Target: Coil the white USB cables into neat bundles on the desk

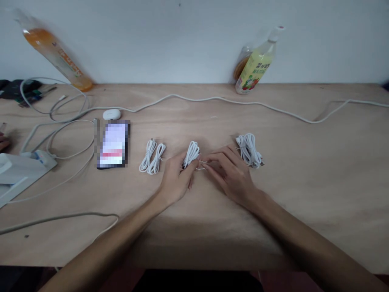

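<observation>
A coiled white cable (pixel 191 152) stands in the grip of my left hand (pixel 178 176), its thumb lying along the coil's right side. Thin white tie ends (pixel 201 165) stick out from the coil to the right. My right hand (pixel 232 174) pinches at these ends with thumb and fingertips. Left of my left hand lie two coiled white cables (pixel 152 157) side by side. More bundled white cables (pixel 250 150) rest just beyond my right hand, close to its knuckles.
A phone (pixel 113 144) and a white earbud case (pixel 112 114) lie on the left. Long cables cross the wooden table (pixel 319 170). Orange (pixel 57 59) and yellow-green (pixel 257 65) bottles lean against the wall. At the left edge are a white box (pixel 21 172) and another person's hand (pixel 3 142).
</observation>
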`<state>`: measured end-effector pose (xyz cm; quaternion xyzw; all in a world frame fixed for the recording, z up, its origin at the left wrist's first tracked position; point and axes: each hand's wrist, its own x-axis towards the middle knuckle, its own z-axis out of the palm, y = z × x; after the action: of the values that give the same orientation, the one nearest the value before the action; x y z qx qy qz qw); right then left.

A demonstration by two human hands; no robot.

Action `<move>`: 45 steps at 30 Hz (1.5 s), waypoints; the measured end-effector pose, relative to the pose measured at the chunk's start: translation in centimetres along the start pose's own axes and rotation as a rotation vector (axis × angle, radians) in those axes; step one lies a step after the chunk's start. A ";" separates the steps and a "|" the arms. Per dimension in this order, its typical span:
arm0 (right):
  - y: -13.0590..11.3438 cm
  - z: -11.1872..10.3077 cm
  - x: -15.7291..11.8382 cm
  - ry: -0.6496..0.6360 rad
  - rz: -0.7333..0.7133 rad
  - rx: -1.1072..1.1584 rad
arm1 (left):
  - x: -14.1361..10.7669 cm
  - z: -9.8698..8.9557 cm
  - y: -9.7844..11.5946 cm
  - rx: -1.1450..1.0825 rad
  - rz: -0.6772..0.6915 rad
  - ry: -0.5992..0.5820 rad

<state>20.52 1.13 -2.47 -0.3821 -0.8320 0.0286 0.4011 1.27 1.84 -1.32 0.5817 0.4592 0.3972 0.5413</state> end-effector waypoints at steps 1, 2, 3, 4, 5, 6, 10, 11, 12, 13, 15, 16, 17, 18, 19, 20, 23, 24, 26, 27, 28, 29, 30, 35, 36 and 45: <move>0.0 0.0 0.0 0.001 0.005 0.003 | 0.0 0.0 0.0 -0.006 0.000 -0.002; -0.1 0.0 0.0 0.002 0.011 0.007 | 0.0 0.0 0.1 -0.009 -0.001 -0.003; -0.1 0.0 0.0 0.006 0.020 0.012 | 0.0 0.0 0.1 -0.009 -0.004 -0.004; -0.1 0.0 -0.1 0.007 0.029 0.019 | 0.0 0.0 0.2 -0.005 -0.008 -0.003; -0.1 0.0 -0.1 0.008 0.035 0.024 | 0.0 0.0 0.2 0.002 -0.012 0.000; -0.1 0.0 -0.1 0.009 0.040 0.027 | 0.0 0.0 0.2 0.008 -0.018 0.004; 0.0 0.0 -0.1 0.029 0.020 0.024 | 0.0 -0.1 0.0 0.009 -0.021 0.001; 0.1 -0.1 -0.1 0.038 0.011 0.026 | 0.0 -0.1 0.0 0.011 -0.017 0.001; 0.0 -0.1 -0.1 0.044 0.004 0.030 | 0.0 -0.1 0.0 0.017 -0.012 0.003; 0.0 -0.2 -0.1 0.049 -0.001 0.034 | 0.0 -0.1 -0.1 0.025 -0.008 0.006; 0.0 -0.3 -0.1 0.051 -0.011 0.036 | 0.0 -0.1 -0.1 0.036 -0.005 0.009; -0.1 -0.3 0.0 0.052 -0.014 0.034 | 0.0 -0.1 -0.1 0.034 -0.004 0.005; -0.1 -0.3 0.0 0.057 -0.018 0.030 | 0.0 -0.1 -0.1 0.028 -0.005 -0.001; -0.1 -0.3 0.0 0.063 -0.019 0.027 | 0.0 -0.1 0.0 0.018 -0.006 -0.005; -0.1 -0.3 0.0 0.071 -0.014 0.027 | 0.0 -0.1 0.0 0.008 -0.007 -0.009; -0.2 -0.3 0.0 0.083 -0.009 0.030 | 0.0 -0.1 0.0 0.001 -0.007 -0.011; -0.2 -0.2 0.1 0.116 -0.005 0.050 | 0.0 -0.1 0.0 -0.004 0.002 -0.007; -0.2 -0.2 0.1 0.120 -0.006 0.057 | 0.0 -0.1 0.1 -0.007 0.002 -0.005; -0.3 -0.3 0.1 0.110 0.011 0.069 | 0.0 -0.1 0.1 -0.012 -0.009 -0.001; -0.4 -0.4 0.1 0.095 0.042 0.079 | 0.0 -0.1 0.1 -0.017 -0.019 0.000; -0.4 -0.4 0.1 0.077 0.091 0.097 | 0.0 -0.1 0.1 -0.025 -0.028 0.000; -0.5 -0.5 0.1 0.059 0.158 0.123 | 0.0 0.0 0.1 -0.036 -0.033 0.003; -0.5 -0.6 0.1 0.042 0.236 0.158 | 0.1 0.0 0.1 -0.049 -0.034 0.010; -0.6 -0.6 0.1 -0.024 0.425 0.354 | 0.2 -0.1 0.1 -0.131 -0.049 0.067; -0.6 -0.5 0.1 -0.032 0.414 0.378 | 0.2 -0.1 0.1 -0.144 -0.056 0.075; -0.7 -0.3 -0.1 -0.021 0.264 0.292 | 0.2 -0.2 0.4 -0.098 -0.035 0.023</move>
<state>20.34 0.46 -2.09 -0.4252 -0.7658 0.2054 0.4364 1.15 2.09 -0.95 0.5419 0.4555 0.4161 0.5708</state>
